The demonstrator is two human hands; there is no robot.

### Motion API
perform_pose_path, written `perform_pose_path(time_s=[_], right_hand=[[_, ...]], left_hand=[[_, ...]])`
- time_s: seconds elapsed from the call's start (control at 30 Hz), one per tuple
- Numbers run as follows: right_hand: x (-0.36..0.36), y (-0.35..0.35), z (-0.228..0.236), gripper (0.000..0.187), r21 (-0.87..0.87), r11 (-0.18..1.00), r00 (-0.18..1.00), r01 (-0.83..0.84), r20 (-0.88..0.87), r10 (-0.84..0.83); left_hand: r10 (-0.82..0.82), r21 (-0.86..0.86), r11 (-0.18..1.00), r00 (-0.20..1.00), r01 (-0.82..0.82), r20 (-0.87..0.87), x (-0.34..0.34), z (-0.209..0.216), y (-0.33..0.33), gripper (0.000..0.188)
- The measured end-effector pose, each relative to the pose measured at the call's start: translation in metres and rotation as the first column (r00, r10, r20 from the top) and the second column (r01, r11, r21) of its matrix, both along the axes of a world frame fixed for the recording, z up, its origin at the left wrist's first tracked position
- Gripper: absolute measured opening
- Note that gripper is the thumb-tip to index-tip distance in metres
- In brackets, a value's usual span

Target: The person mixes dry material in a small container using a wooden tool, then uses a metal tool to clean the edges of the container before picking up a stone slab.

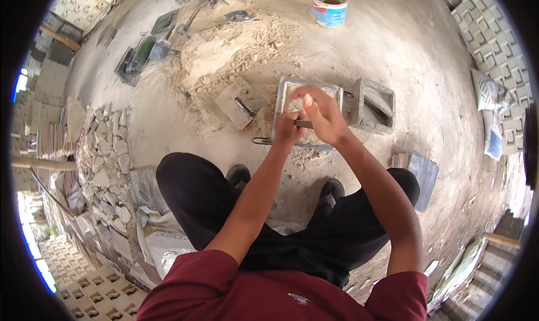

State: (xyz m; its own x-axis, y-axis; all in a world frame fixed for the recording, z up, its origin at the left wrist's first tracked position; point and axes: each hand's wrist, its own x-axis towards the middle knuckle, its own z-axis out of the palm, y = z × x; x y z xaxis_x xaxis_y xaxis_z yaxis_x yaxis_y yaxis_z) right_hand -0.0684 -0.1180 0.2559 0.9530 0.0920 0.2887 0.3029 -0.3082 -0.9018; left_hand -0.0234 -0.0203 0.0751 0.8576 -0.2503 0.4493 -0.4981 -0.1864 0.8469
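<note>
Between my feet and the sand pile lies a square metal mould with a wire loop handle on its left and another on its right. Pale, sandy material fills what shows of it. My left hand is closed round a dark, flat bar-like tool, whose far end is hidden by my right hand. Over the mould, my right hand has its thumb raised and fingers stretched out, close beside the tool. To the left, a square board with a metal handle lies on the ground.
Right of the mould stands a grey concrete box with a slanted piece inside. A sand heap spreads ahead, and a blue-and-white bucket stands farther off. Broken stone pieces lie left; dark flat slabs sit by my right knee.
</note>
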Motion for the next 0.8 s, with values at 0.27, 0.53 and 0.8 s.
perform_pose_path(time_s=[0.27,0.53,0.8], right_hand=[[-0.034,0.006,-0.004,0.042,-0.582,0.796,0.935,-0.166,-0.348,-0.059],[0.0,0.015,-0.046,0.03,-0.061,0.953,0.904,0.297,-0.302,-0.301],[0.028,0.064,-0.084,0.055,0.522,0.68,0.842,0.514,-0.157,-0.516]], left_hand=[[-0.166,0.15,0.98,0.961,0.134,0.224,-0.017,-0.022,0.004,0.015],[-0.152,0.141,0.976,0.984,0.164,-0.097,0.008,0.007,0.026,0.022],[0.19,-0.225,0.901,0.802,-0.372,-0.567,0.043,-0.101,0.095,0.051]])
